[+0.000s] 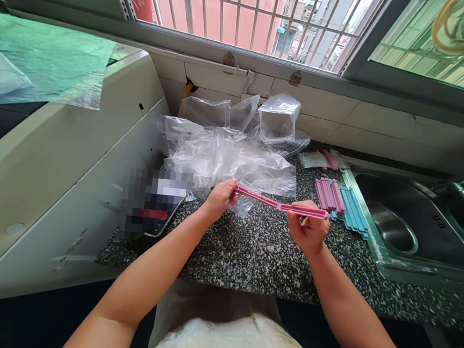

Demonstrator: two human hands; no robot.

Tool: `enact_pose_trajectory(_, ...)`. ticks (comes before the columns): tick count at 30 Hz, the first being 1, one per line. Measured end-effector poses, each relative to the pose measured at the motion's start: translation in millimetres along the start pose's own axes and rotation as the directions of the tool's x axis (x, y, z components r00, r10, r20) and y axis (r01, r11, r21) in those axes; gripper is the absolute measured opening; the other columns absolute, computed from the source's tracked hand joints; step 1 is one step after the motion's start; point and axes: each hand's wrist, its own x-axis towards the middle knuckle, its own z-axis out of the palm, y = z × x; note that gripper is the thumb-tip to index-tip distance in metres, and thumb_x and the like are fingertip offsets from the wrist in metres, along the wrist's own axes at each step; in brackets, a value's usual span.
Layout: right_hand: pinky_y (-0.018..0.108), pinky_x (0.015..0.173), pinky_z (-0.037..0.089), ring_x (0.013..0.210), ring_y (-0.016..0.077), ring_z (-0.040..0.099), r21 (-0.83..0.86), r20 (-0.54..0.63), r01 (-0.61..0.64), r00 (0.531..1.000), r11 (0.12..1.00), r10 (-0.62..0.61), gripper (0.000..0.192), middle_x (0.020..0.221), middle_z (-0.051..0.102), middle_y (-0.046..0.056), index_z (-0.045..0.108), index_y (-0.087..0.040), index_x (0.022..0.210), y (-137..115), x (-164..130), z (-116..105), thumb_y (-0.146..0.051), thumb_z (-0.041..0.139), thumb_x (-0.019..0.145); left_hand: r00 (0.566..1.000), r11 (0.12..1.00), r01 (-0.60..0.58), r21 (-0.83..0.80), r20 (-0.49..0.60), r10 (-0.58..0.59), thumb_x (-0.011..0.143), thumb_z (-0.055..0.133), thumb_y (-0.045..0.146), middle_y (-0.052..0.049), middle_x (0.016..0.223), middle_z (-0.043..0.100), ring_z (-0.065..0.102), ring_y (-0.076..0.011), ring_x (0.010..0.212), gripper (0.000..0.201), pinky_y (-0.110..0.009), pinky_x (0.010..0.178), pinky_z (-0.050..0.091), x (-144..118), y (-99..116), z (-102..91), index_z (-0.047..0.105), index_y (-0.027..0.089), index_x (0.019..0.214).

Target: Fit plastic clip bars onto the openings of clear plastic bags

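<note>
Clip [268,201], pink: left hand [221,199] is pinching one end, right hand [309,230] holding the other half. Plastic bags [234,155] are lying beyond.

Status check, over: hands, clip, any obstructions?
Left hand, right hand both gripping pink bag clip. Clip opened nearly straight, above speckled counter. Clear plastic bags spread just beyond.

A pale cream top [236,344] — loose, softly creased across the front — with duller beige cloth [211,303] showing below it; left hand [221,197], right hand [312,231] and both forearms [162,255] are bare.
</note>
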Motion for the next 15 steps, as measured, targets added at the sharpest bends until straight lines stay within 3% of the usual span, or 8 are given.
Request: enact_pose_trajectory(15,0.022,0.043,0.04,0.055,0.0113,0.055,0.017,-0.011,-0.115,0.993,0.993,0.115,0.005,0.072,0.062,0.002,0.056,-0.02,0.085,-0.1,-1.5,0.1,-0.018,0.055,0.08,0.999,0.998,-0.006,-0.069,-0.049,0.003,0.084,0.05,0.023,0.005,0.044,0.041,0.035,-0.0055,0.037,0.028,-0.019,0.038,0.028,-0.7,3.3,-0.5,0.05,0.014,0.057)
